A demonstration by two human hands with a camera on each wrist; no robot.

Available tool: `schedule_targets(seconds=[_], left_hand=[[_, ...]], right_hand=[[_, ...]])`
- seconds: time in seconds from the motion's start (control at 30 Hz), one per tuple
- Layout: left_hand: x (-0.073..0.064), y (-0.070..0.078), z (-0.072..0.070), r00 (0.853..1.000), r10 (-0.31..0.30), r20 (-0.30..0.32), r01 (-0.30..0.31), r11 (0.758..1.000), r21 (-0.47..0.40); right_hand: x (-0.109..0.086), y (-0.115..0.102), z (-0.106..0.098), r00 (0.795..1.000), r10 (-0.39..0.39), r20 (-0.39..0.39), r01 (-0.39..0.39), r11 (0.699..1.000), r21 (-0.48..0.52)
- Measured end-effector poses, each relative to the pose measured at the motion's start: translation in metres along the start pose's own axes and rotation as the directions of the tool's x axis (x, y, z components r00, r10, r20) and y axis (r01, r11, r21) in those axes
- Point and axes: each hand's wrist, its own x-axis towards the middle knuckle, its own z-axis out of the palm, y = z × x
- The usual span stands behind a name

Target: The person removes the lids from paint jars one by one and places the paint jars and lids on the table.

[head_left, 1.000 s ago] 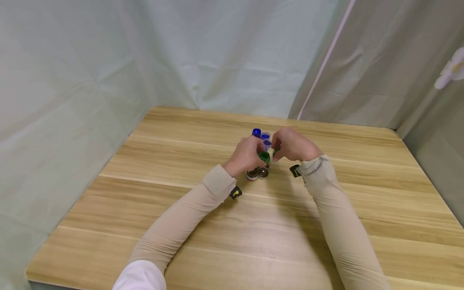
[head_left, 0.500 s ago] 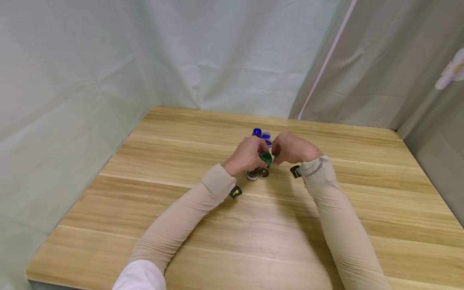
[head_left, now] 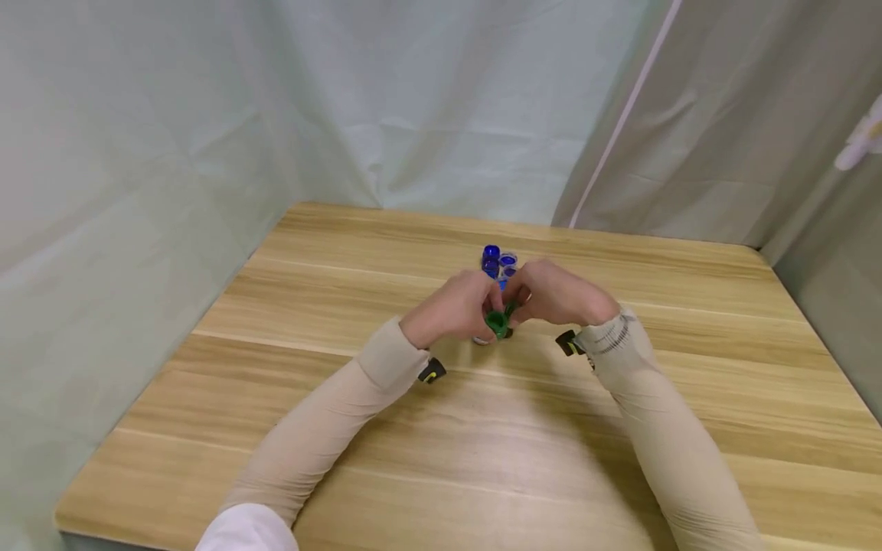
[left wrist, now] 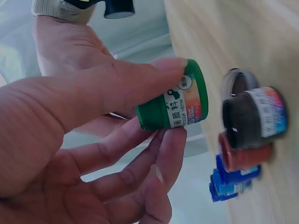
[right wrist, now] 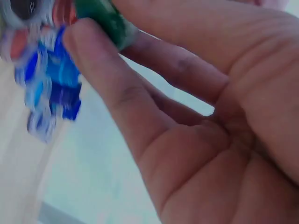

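My left hand (head_left: pixel 455 306) grips a small green paint pot (left wrist: pixel 184 100) between thumb and fingers, held above the table and tipped on its side in the left wrist view. A printed label wraps the pot, and its green mouth shows in the head view. Right beside it, my right hand (head_left: pixel 554 295) pinches a green lid with a clear rim (right wrist: pixel 112 25) between thumb and forefinger. The lid is partly hidden by the fingers and sits close to the pot's mouth.
Below the hands, a dark pot (left wrist: pixel 247 121), a red-brown pot (left wrist: pixel 247 156) and several blue pots (head_left: pixel 491 260) stand in a row on the wooden table (head_left: pixel 386 474). Loose clear-rimmed lids (head_left: pixel 508 260) lie alongside. Curtains (head_left: pixel 441 107) hang behind the table.
Both hands have come lower and nearer the body with the green pot and lid. The right hand has moved left, closing in on the pot; more of the blue pots now shows.
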Motion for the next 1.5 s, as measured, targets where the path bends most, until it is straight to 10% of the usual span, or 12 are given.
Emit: schedule_targets(seconds=[0.5, 0.8, 0.97, 1.27, 1.5], left_hand=[[-0.038, 0.011, 0.016, 0.990, -0.059, -0.125, 0.089, 0.965, 0.247], [-0.029, 0.001, 0.027, 0.979, -0.202, 0.020, 0.188, 0.938, 0.292], [-0.025, -0.003, 0.027, 0.975, -0.221, 0.005, 0.212, 0.940, 0.268], [-0.018, -0.005, 0.028, 0.955, -0.298, 0.000, 0.269, 0.862, 0.429], [-0.014, -0.009, 0.029, 0.952, -0.307, 0.009, 0.275, 0.866, 0.418]], right_hand=[[-0.005, -0.036, 0.034, 0.999, 0.011, 0.044, -0.004, 0.988, -0.155], [0.002, -0.037, 0.043, 0.994, 0.082, 0.078, -0.067, 0.983, -0.173], [0.004, -0.037, 0.043, 0.988, 0.130, 0.087, -0.108, 0.969, -0.222], [0.007, -0.032, 0.048, 0.976, 0.209, 0.065, -0.180, 0.936, -0.303], [0.008, -0.029, 0.054, 0.990, 0.142, 0.018, -0.129, 0.943, -0.308]])
